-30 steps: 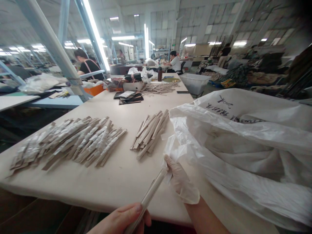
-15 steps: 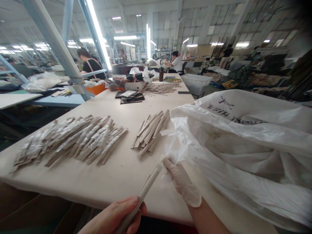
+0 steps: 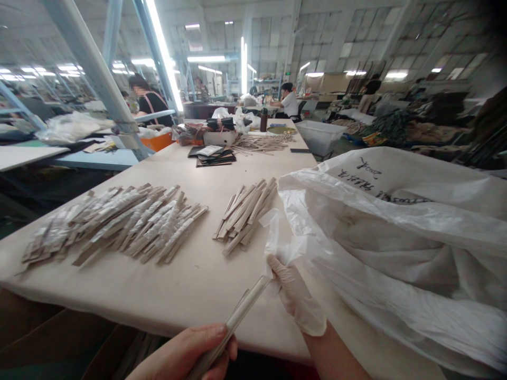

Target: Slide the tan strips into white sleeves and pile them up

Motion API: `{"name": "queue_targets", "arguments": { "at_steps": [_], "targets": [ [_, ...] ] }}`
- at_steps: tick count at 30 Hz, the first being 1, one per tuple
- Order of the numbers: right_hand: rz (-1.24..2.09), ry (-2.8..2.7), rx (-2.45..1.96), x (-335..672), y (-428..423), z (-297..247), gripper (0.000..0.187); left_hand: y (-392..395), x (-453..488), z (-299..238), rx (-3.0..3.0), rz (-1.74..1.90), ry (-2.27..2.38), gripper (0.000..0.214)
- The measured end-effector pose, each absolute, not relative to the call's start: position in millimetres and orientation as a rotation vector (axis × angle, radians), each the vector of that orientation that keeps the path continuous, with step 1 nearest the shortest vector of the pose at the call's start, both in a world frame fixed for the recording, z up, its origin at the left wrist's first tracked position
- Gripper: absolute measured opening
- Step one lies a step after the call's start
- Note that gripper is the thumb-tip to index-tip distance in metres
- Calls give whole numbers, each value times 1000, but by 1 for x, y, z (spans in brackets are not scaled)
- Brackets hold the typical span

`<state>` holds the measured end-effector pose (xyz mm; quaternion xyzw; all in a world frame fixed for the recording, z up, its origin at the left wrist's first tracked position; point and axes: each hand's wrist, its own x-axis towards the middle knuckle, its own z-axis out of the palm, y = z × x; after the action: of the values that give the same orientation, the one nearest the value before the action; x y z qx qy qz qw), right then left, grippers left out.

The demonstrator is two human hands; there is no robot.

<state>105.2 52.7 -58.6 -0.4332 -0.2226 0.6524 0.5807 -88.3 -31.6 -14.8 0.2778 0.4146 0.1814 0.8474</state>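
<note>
My bare left hand (image 3: 206, 345) is closed round a flat bundle of beige strips (image 3: 247, 306), which slants up to the right above the table's front edge. In a thin white glove, my right hand (image 3: 295, 295) pinches a translucent plastic strip (image 3: 273, 232) close to the bundle's far end. Whether the strip touches the bundle I cannot tell. Beyond the hands lies a small pile of loose beige strips (image 3: 245, 214). To the left spreads a larger pile of beige bundles (image 3: 119, 221), many wrapped in shiny plastic.
A big white plastic bag (image 3: 380, 237) with handwriting covers the table's right side. Farther back on the table (image 3: 166, 295) are black pouches (image 3: 212, 155), a dark bottle (image 3: 263, 120) and more strips. A clear bin (image 3: 320, 136) stands beyond; people work in the background.
My right hand has stayed almost in place while the plastic strip in it has risen and unfolded more. The bundle's far end has shifted slightly right and down, nearer the gloved fingers.
</note>
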Motion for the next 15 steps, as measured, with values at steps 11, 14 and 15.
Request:
{"name": "queue_targets", "arguments": {
  "at_steps": [11, 14, 15],
  "targets": [
    [1625, -718, -1145, 87, 35, -61, 27, -20, -66, -16, 820, 581, 1184, 41],
    [1704, -755, -1211, 78, 25, -61, 27, -13, -62, -22, 870, 677, 1285, 41],
    [1710, -727, -1199, 75, 24, -61, 28, -11, -63, -25, 878, 682, 1291, 41]
  ]
}}
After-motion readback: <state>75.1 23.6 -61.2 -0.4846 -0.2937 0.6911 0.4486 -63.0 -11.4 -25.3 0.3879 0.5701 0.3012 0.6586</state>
